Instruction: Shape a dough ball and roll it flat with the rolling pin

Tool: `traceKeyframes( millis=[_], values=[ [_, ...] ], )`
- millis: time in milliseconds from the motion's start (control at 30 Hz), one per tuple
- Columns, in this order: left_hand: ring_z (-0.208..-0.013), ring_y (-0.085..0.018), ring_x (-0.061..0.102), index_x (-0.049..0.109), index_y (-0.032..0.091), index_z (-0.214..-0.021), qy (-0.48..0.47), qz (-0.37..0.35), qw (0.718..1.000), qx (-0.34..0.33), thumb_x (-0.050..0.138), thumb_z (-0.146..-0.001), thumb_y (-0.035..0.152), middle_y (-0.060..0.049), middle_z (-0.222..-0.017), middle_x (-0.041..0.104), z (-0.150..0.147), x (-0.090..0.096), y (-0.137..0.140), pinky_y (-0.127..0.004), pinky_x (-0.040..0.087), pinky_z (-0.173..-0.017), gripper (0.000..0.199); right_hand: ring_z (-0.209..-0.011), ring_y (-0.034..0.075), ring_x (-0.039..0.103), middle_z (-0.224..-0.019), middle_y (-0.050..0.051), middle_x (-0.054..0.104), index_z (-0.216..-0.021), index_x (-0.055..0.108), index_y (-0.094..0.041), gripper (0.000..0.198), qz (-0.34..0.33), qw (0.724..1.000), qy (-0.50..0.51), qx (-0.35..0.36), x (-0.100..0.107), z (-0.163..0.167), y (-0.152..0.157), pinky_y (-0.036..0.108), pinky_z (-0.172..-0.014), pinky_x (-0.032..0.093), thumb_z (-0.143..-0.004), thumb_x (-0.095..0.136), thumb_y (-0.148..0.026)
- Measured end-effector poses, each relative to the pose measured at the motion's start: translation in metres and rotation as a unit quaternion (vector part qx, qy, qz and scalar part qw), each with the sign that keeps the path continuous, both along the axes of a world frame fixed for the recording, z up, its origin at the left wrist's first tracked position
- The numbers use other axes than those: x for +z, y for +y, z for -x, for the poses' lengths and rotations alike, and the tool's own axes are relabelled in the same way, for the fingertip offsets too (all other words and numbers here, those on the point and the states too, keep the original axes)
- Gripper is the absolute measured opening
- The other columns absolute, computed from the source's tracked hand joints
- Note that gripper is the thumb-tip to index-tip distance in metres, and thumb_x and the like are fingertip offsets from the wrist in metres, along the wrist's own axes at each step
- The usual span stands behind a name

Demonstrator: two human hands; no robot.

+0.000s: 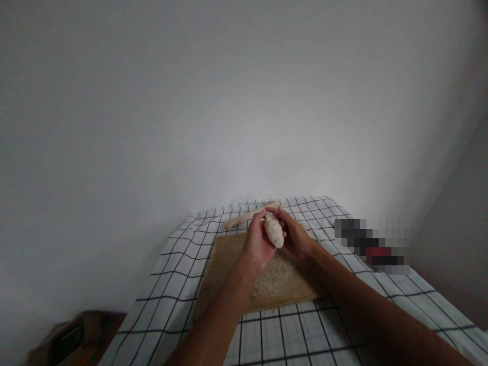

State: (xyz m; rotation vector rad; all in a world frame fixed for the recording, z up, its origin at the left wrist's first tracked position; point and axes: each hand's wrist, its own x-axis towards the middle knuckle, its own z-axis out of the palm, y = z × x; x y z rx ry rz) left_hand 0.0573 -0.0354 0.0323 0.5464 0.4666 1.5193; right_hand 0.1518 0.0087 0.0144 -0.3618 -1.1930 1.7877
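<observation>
An oblong lump of pale dough (274, 232) is held up above the board, its surface uneven and slightly ridged. My left hand (256, 243) cups it from the left, fingers curled round its side. On the other side, my right hand (296, 235) has its fingers bent against the dough near its upper end; some fingertips are hidden behind it. Beneath both hands lies a wooden board (224, 264) dusted with white flour (276, 274), thickest toward the middle and right.
Beyond the board a wooden rolling pin (240, 219) lies at a slant. A white tablecloth (171, 284) with black grid lines covers the table, which meets a plain wall (244, 101). At right sits a blurred-out dark and red object (375, 249); a brown object (76, 335) is low at left.
</observation>
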Motion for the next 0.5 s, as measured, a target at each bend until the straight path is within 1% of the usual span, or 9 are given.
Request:
traceKeyframes(
  millis=[33,100,167,200,267,367,433,500],
  values=[
    [-0.071,-0.015,0.066,0.067,0.015,-0.094,-0.003,-0.006,1.000,0.006,0.060,-0.091,0.033,-0.006,-0.083,0.069,0.001,0.000,0.001,-0.026,0.055,-0.061,0.020,-0.080,0.015,0.060,-0.094,0.002,0.068,-0.116,0.068,-0.021,0.045,-0.005,1.000,0.004,0.002,0.000,0.001,-0.001,0.028,-0.077,0.049,-0.090,0.062,-0.058],
    [-0.080,-0.015,0.068,0.067,0.016,-0.097,-0.013,-0.031,0.999,0.019,0.063,-0.090,0.029,-0.006,-0.090,0.071,0.002,-0.002,0.003,-0.025,0.057,-0.071,0.015,-0.096,0.018,0.061,-0.103,0.003,0.069,-0.113,0.068,-0.022,0.043,-0.024,1.000,0.014,0.009,0.003,0.002,-0.003,0.030,-0.090,0.048,-0.090,0.062,-0.057],
    [-0.089,-0.016,0.068,0.066,0.017,-0.099,-0.026,-0.056,0.998,0.018,0.066,-0.090,0.031,-0.006,-0.096,0.071,0.004,-0.004,0.004,-0.027,0.057,-0.081,0.017,-0.104,0.020,0.061,-0.109,0.004,0.068,-0.112,0.068,-0.023,0.039,-0.042,0.999,0.016,0.009,0.005,0.003,-0.007,0.033,-0.097,0.047,-0.088,0.066,-0.055],
    [-0.091,-0.016,0.068,0.066,0.017,-0.099,-0.033,-0.070,0.997,0.011,0.067,-0.090,0.033,-0.006,-0.098,0.071,0.006,-0.005,0.005,-0.027,0.056,-0.084,0.019,-0.107,0.020,0.060,-0.112,0.004,0.068,-0.114,0.067,-0.025,0.039,-0.049,0.999,0.010,0.007,0.006,0.003,-0.009,0.034,-0.099,0.047,-0.086,0.070,-0.052],
    [-0.087,-0.014,0.068,0.065,0.017,-0.100,-0.038,-0.090,0.995,-0.011,0.067,-0.090,0.036,-0.005,-0.097,0.070,0.010,-0.007,0.005,-0.026,0.056,-0.081,0.022,-0.111,0.020,0.059,-0.118,0.003,0.066,-0.121,0.063,-0.028,0.045,-0.064,0.998,-0.012,-0.003,0.004,0.003,-0.011,0.036,-0.100,0.046,-0.082,0.076,-0.047],
    [-0.072,-0.011,0.064,0.065,0.015,-0.097,-0.035,-0.071,0.996,-0.033,0.067,-0.090,0.039,-0.004,-0.086,0.068,0.016,-0.008,0.005,-0.022,0.055,-0.067,0.025,-0.112,0.019,0.059,-0.120,0.003,0.064,-0.129,0.058,-0.029,0.057,-0.081,0.995,-0.052,-0.014,-0.003,0.003,-0.010,0.036,-0.102,0.045,-0.077,0.082,-0.039],
    [-0.067,-0.010,0.062,0.065,0.014,-0.093,-0.035,-0.056,0.997,-0.049,0.067,-0.090,0.043,-0.004,-0.082,0.066,0.017,-0.008,0.005,-0.021,0.053,-0.063,0.029,-0.110,0.019,0.060,-0.114,0.003,0.065,-0.127,0.059,-0.028,0.057,-0.086,0.994,-0.059,-0.012,-0.006,0.003,-0.009,0.036,-0.103,0.045,-0.076,0.083,-0.036],
    [-0.066,-0.009,0.061,0.064,0.014,-0.089,-0.036,-0.060,0.996,-0.059,0.067,-0.089,0.046,-0.004,-0.084,0.066,0.017,-0.007,0.004,-0.020,0.052,-0.062,0.032,-0.108,0.019,0.060,-0.110,0.003,0.065,-0.125,0.061,-0.027,0.053,-0.092,0.994,-0.057,-0.006,-0.007,0.004,-0.011,0.037,-0.103,0.045,-0.077,0.082,-0.035]
  ],
)
